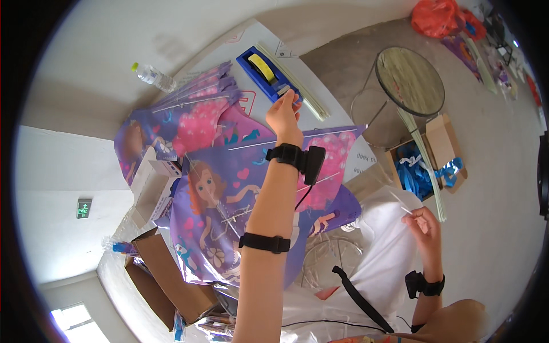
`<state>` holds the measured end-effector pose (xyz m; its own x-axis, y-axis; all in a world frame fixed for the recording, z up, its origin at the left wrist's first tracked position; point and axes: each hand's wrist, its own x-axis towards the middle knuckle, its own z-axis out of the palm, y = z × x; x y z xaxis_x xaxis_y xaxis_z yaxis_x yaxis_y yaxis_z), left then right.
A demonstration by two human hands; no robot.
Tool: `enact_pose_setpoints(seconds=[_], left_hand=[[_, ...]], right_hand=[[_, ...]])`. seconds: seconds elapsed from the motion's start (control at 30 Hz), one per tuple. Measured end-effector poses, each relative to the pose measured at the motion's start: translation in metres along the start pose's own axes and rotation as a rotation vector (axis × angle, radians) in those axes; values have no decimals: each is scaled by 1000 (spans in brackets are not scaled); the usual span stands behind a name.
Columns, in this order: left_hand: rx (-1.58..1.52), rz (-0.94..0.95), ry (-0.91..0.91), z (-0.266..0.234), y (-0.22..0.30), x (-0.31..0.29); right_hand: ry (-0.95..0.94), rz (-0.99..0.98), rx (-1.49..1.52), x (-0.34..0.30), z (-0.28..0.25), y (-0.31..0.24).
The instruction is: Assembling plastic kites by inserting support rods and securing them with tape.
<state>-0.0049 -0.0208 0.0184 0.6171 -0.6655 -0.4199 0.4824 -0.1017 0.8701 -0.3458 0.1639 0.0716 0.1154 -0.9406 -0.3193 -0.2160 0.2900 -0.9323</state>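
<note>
My left hand [284, 116] reaches to the front end of a blue tape dispenser [260, 74] with a yellow roll. Its fingertips are pinched at the cutter, on the tape end. Lower right, my right hand [424, 224] pinches a thin white rod [406, 211] between thumb and finger. A purple printed kite [229, 191] with a cartoon figure, pink hearts and thin white rods spreads under my left forearm, which hides part of it. Several similar folded kites [200, 111] lie behind it on the left.
Pale thin rods [309, 94] lie beside the dispenser. At the left are a clear bottle [153, 76], a white box [151, 191] and a brown carton [166, 280]. To the right stand a round stool [410, 82] and a carton of blue ribbon-like material [416, 174], with long pale rods [429, 166] across it.
</note>
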Motion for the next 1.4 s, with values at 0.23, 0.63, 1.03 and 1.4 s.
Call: enact_pose_setpoints(seconds=[0.23, 0.63, 1.03, 1.4], left_hand=[[33, 177, 96, 5, -11, 8], [279, 353, 10, -10, -11, 24], [157, 254, -22, -35, -9, -1], [-512, 266, -220, -187, 74, -28]], right_hand=[[8, 24, 20, -1, 0, 5], [-8, -3, -45, -5, 5, 7], [2, -73, -200, -1, -8, -3], [-535, -179, -348, 163, 16, -54]])
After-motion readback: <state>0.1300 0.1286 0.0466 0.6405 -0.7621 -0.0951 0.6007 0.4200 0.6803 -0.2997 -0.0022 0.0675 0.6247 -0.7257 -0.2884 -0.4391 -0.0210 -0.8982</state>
